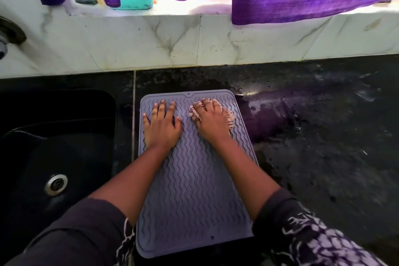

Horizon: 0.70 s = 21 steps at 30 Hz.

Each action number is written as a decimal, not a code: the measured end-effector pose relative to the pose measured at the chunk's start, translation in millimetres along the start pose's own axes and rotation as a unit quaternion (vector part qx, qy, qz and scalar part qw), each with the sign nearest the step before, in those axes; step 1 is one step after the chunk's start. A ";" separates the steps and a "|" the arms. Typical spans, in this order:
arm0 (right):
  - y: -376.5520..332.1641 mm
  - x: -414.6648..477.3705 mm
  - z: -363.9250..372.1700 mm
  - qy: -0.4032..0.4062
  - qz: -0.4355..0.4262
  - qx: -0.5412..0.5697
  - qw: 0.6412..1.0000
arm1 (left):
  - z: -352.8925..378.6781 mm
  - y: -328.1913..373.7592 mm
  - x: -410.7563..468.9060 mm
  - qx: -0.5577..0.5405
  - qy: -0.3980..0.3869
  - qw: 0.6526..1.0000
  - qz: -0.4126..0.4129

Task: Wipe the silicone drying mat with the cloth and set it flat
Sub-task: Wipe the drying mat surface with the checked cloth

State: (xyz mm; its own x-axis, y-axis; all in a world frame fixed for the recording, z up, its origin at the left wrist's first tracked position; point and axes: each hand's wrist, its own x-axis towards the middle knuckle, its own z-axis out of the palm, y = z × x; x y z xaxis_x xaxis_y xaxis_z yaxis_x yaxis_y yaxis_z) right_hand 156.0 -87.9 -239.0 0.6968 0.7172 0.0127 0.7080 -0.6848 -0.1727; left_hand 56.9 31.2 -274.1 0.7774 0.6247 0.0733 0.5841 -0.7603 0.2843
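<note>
The mat (194, 190) lies flat on the black counter (319, 140), just right of the sink (43, 142), its long side running away from the person. Both hands are on its far end. The left hand (162, 125) is spread wide, all 5 fingers straight, palm pressed to the ribbed surface and holding nothing. The right hand (212, 123) lies palm down on a bunched, patterned cloth (230, 117), its fingers nearly straight and laid over the wad, pressing it onto the mat near the far right corner. Cloth shows at the fingertips and along the hand's right side. The counter to the right of the mat is wet.
</note>
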 end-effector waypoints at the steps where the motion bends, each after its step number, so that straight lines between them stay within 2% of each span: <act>1: -3.1 -4.8 5.6 0.014 0.007 -0.011 1.000 | 0.2 0.1 -0.1 0.000 0.000 1.000 0.000; 4: -2.6 -33.3 5.7 0.029 0.002 -0.012 0.999 | 0.7 -0.1 -0.2 0.001 0.003 1.000 -0.001; 8: 3.9 -87.2 0.9 -0.009 -0.032 -0.012 0.999 | 2.4 -0.7 0.9 0.008 0.005 1.000 -0.001; 11: 6.7 -74.5 -12.7 -0.012 -0.008 0.053 0.998 | 2.8 -1.3 1.8 0.008 0.004 1.000 0.002; 13: 4.7 -47.1 -15.6 0.032 0.025 0.086 0.995 | 2.7 -1.6 2.1 0.005 0.001 1.000 0.002; 14: 1.6 -34.7 -14.0 0.047 0.027 0.082 0.995 | 2.4 -1.3 1.7 0.005 0.002 1.000 0.002; 17: -9.5 -22.7 1.1 0.017 0.017 0.025 0.999 | 1.3 -0.2 1.3 0.004 0.004 1.000 0.001; 21: -7.3 -65.7 7.2 0.017 -0.004 0.040 0.999 | 1.0 -0.4 0.3 0.005 0.002 1.000 0.002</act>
State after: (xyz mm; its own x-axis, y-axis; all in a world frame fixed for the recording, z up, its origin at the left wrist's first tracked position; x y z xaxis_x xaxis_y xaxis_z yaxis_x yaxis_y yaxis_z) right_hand 104.2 -129.2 -245.6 0.6956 0.7168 0.0483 0.7031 -0.6655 -0.2503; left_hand 57.1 31.5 -275.2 0.7785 0.6229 0.0773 0.5839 -0.7639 0.2747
